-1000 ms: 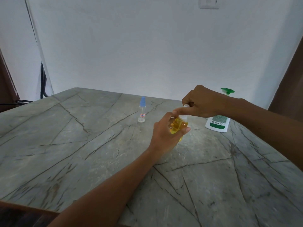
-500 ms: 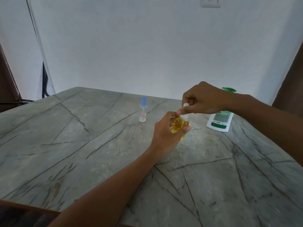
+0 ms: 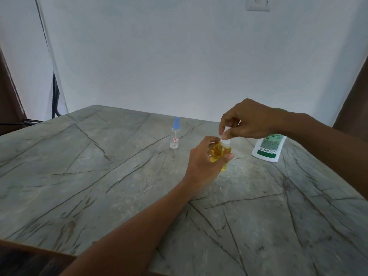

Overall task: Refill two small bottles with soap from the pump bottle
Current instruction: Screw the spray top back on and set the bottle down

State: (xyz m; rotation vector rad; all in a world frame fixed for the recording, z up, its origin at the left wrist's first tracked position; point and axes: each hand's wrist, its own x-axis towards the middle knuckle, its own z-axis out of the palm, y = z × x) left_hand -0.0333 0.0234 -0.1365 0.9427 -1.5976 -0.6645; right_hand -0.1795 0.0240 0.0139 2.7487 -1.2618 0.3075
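Just right of the frame's centre, the left hand [image 3: 207, 156] grasps a small bottle of yellow liquid [image 3: 221, 151]. Its fingers curl round the back of the bottle and its thumb lies across the front. The bottle stands roughly upright in that grip, low over the bench [image 3: 99, 166]; whether its base touches the stone cannot be told.

The right hand [image 3: 247, 120] comes in from the right edge of the frame and sits directly above the bottle. Its thumb and fingertips pinch the white cap [image 3: 226, 139] at the bottle's neck. Whether the cap is seated or loose cannot be told.

A small clear bottle [image 3: 175, 134] with a pale blue cap and a small label stands upright on the bench, left of the hands and a little higher in the frame, apart from both. It looks almost empty.

The pump bottle [image 3: 267, 148], white with a green band and label, stands on the bench at the right, just beside the hands. The right wrist hides its upper part.

The bench is grey stone crossed by dark veins. Behind it rises a pale wall [image 3: 159, 56], with a switch plate [image 3: 258, 4] at the top right of the frame and a black cable [image 3: 54, 96] hanging at the left.
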